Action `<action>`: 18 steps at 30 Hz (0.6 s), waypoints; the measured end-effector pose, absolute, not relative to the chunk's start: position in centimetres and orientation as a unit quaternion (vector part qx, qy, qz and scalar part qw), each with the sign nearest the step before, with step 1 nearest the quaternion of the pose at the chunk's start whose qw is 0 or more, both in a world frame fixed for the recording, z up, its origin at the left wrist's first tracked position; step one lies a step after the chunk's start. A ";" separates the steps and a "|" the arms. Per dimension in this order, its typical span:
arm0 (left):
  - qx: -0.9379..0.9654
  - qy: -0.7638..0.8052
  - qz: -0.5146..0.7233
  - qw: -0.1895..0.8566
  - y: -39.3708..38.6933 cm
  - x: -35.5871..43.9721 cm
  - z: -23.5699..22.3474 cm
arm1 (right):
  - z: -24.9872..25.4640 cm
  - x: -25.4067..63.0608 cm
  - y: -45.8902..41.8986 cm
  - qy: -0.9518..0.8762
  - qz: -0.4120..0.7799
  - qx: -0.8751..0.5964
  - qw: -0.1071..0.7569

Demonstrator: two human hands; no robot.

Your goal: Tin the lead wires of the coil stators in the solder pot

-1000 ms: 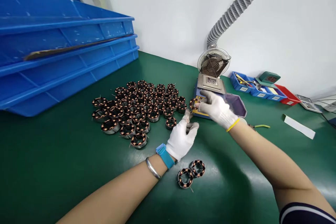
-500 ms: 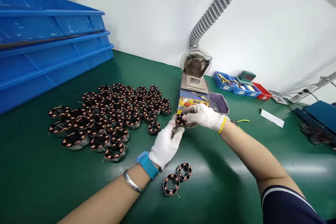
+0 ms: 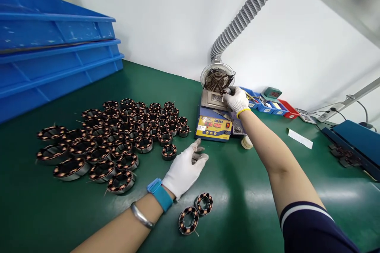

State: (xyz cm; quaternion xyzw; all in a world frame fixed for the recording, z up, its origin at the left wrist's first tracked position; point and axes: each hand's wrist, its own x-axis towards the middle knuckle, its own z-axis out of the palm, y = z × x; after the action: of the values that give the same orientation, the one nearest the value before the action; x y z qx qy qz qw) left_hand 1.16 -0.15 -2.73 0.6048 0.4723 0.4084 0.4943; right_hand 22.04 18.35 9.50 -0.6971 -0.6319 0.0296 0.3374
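My right hand, in a white glove with a yellow cuff, grips a motor stator at the top of a solder pot with red digits on its yellow front panel. Fingers partly hide that stator. My left hand, also gloved, hovers or rests over the green table, its fingers apart and holding nothing. Closest to it on the left is a single copper-wound stator. Two more, a lower stator and an upper stator, lie in front of it.
Many stators crowd the table's left half. Stacked blue crates stand behind them. A fan with a grey duct hose sits behind the pot. Rightward are small blue bins, a red bin and a paper strip.
My right hand has carried the stator away from my left hand, up to the pot's top. My left hand has let go of it and stays low. The view has shifted slightly.
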 end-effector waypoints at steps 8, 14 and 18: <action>0.624 0.484 0.394 0.470 -0.2 1.1 -2.6 | 8.7 22.1 18.6 -0.645 0.011 -0.697 0.314; 0.631 0.487 0.388 0.462 -0.2 1.1 -2.4 | 9.3 22.1 18.7 -0.637 0.016 -0.697 0.329; 0.634 0.487 0.385 0.461 -0.1 1.1 -2.5 | 9.5 22.0 18.7 -0.635 0.009 -0.698 0.331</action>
State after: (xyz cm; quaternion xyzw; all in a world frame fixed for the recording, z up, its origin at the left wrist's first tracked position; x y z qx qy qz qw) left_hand 1.08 -0.14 -2.49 0.6341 0.4871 0.3849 0.4610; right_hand 22.04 18.72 9.46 -0.6985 -0.6345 0.0091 0.3308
